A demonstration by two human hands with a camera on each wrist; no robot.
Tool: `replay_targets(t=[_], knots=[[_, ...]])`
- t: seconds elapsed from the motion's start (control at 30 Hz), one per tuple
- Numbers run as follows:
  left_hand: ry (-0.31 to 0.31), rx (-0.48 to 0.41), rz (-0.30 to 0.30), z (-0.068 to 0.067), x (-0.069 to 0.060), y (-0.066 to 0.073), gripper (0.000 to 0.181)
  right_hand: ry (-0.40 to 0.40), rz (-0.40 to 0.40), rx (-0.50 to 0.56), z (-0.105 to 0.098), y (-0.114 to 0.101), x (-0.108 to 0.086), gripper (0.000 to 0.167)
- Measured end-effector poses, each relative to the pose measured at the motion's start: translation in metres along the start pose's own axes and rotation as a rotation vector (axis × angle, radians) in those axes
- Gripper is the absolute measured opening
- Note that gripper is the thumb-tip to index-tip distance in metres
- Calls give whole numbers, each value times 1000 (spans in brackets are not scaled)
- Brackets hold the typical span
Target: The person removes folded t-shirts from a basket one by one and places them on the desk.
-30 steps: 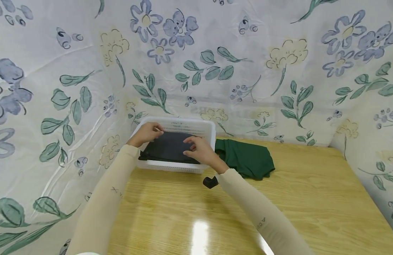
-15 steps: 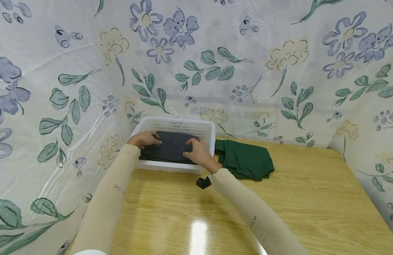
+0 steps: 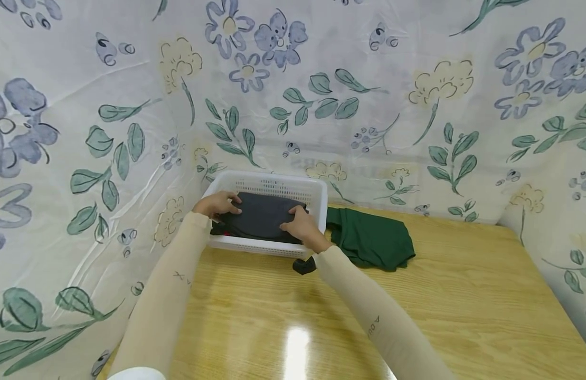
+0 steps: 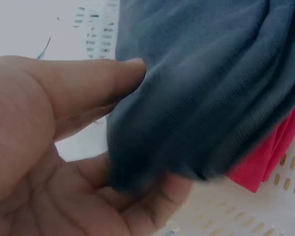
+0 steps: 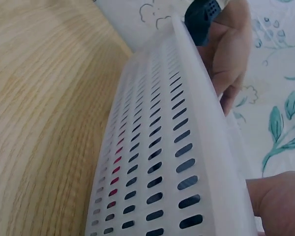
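A folded dark grey-blue cloth (image 3: pixel 264 214) lies in a white perforated basket (image 3: pixel 257 246). At its left end my left hand (image 3: pixel 217 204) holds it; the left wrist view has this hand (image 4: pixel 39 113) with the cloth (image 4: pixel 187 88) between thumb and fingers. My right hand (image 3: pixel 303 227) grips the cloth's right end, thumb and fingers apart along its edge. Red cloth (image 4: pixel 268 160) shows beneath the dark one. In the right wrist view the basket's side (image 5: pixel 157 147) hides most of the contents, and only part of my right hand (image 5: pixel 282 201) shows.
A crumpled dark green cloth (image 3: pixel 374 237) lies on the wooden table (image 3: pixel 445 295), right of the basket. Floral fabric (image 3: pixel 369 121) hangs behind the basket and along its left. A small black object (image 3: pixel 304 265) is beside my right wrist.
Both hands have come down onto the dark cloth and taken hold of its ends. The cloth has shifted up a little, and a bit of red shows under its front left edge.
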State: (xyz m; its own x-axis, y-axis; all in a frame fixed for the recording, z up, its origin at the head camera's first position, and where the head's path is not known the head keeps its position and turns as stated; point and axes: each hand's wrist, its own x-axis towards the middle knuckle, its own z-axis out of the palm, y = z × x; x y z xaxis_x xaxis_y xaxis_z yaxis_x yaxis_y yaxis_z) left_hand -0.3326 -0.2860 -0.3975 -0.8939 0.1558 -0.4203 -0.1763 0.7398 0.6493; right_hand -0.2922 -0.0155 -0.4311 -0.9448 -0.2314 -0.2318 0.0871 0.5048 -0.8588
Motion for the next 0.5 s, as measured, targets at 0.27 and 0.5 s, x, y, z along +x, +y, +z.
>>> replay_targets(t=[0.27,0.5], knots=[[-59,-10,-2,0,-2,1,51,14,-20,143,-2,3,2,47],[-38,-32,-22,-2,0,1,50,-12,-33,200,-4,3,4,46]])
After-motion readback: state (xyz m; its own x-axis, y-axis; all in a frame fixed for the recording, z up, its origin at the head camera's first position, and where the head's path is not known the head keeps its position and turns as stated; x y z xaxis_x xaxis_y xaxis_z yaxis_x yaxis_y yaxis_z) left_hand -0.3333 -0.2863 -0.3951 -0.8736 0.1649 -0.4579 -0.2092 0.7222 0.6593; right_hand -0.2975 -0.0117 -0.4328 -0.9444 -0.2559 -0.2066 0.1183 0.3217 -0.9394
